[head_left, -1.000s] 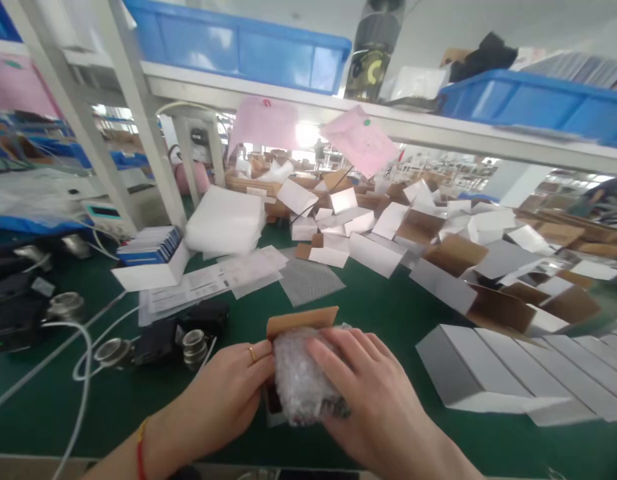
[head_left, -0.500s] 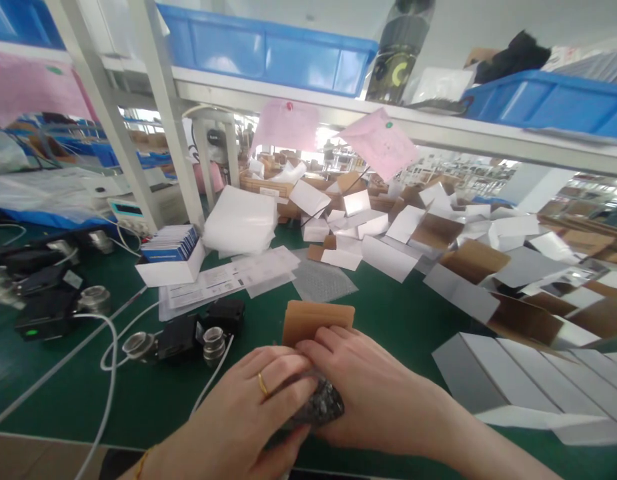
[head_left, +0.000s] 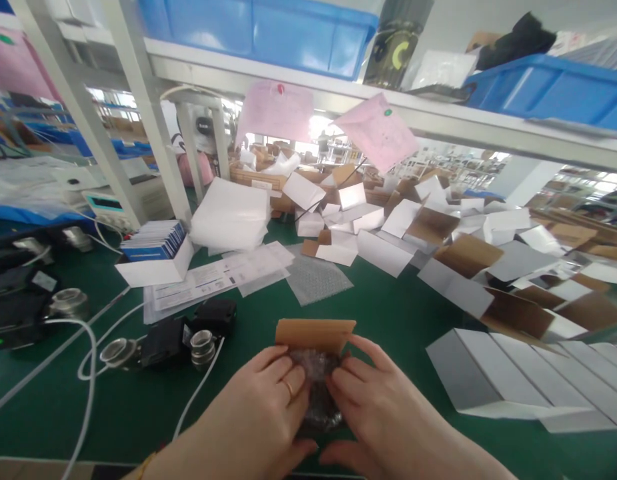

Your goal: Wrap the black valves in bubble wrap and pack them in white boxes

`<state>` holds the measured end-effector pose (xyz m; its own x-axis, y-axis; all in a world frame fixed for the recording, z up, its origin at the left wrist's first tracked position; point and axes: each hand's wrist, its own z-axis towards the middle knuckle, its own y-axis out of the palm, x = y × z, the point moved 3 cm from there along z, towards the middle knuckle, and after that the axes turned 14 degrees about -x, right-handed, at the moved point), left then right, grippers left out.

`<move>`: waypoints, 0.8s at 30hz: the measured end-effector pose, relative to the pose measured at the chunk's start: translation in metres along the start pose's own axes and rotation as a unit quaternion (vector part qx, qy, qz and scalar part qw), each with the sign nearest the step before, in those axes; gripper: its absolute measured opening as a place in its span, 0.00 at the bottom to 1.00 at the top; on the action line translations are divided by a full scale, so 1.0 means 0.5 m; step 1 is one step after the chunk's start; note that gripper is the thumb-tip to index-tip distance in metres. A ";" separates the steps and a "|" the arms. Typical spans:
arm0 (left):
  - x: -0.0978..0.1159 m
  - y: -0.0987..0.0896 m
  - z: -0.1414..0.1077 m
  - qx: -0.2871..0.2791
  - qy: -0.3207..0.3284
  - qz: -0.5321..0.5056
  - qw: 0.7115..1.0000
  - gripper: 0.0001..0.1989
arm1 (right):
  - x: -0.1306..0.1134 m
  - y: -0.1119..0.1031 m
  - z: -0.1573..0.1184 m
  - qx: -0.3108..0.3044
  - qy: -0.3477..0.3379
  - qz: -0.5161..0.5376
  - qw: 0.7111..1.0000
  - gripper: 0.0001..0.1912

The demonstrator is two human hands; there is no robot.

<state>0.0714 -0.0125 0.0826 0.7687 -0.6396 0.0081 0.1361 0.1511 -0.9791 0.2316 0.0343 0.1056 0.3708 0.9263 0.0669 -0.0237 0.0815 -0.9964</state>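
Right in front of me, a dark item in clear plastic wrap sits between my two hands, at a small box whose brown cardboard flap stands up behind it. My left hand presses the wrapped item's left side with curled fingers; a ring is on one finger. On the opposite side my right hand grips it, its index finger reaching up to the flap's right edge. My palms hide most of the box. To the left lie black devices with metal threaded fittings and white cables.
White boxes stand in a row at right, with a heap of open cartons behind. A box of blue-edged booklets, printed sheets, a bubble-wrap sheet and stacked white foam lie farther back. A shelf crosses above.
My hands have spread from overlapping on top to opposite sides of the wrapped item, uncovering more of it. The flap now appears lower and wider. The view has shifted slightly.
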 end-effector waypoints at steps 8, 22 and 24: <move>0.003 0.016 -0.039 0.099 0.015 -0.040 0.994 0.08 | 0.017 0.026 -0.027 0.053 -0.023 0.127 0.990 0.05; -0.018 0.094 -0.078 0.209 -0.017 -0.183 0.961 0.11 | 0.062 0.160 0.020 0.058 0.120 0.750 0.648 0.28; -0.022 0.096 -0.069 0.204 -0.018 -0.181 0.962 0.09 | 0.062 0.129 0.023 0.099 0.083 0.680 0.721 0.17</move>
<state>0.0478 -0.0243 0.0283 0.6455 -0.6800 0.3476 0.6271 0.2122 -0.7495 0.2308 0.0723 0.0440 -0.0145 0.1424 -0.9897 -0.5966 -0.7955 -0.1057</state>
